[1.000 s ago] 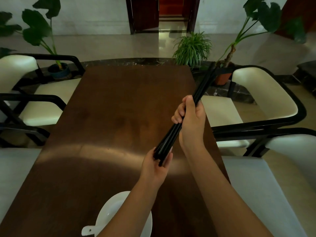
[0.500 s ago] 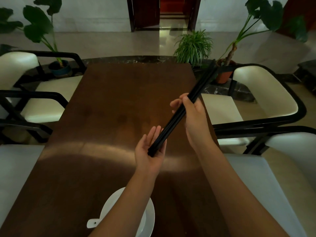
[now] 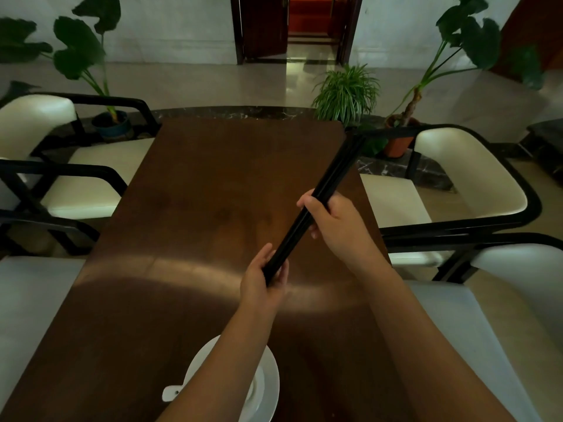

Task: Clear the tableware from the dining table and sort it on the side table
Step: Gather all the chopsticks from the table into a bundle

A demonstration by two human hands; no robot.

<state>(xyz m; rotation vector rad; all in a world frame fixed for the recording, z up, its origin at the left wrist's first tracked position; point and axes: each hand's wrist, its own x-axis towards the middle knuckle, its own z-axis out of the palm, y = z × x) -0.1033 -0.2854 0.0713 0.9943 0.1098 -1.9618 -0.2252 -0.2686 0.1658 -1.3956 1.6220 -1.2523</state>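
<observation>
A bundle of black chopsticks slants over the brown dining table, tips pointing up and to the right. My right hand grips the bundle at its middle. My left hand holds the bundle's near end, fingers wrapped round it. At the table's near edge sits a stack of white plates with a white spoon handle sticking out on the left; my left forearm hides most of the stack.
Cream chairs with black frames stand on both sides of the table: on the left, on the right. Potted plants stand on the floor beyond the far end. A doorway opens at the back.
My left hand, open under the chopsticks' end half a second ago, has closed round it again. The bundle has shifted slightly; my right hand keeps its grip at the middle.
</observation>
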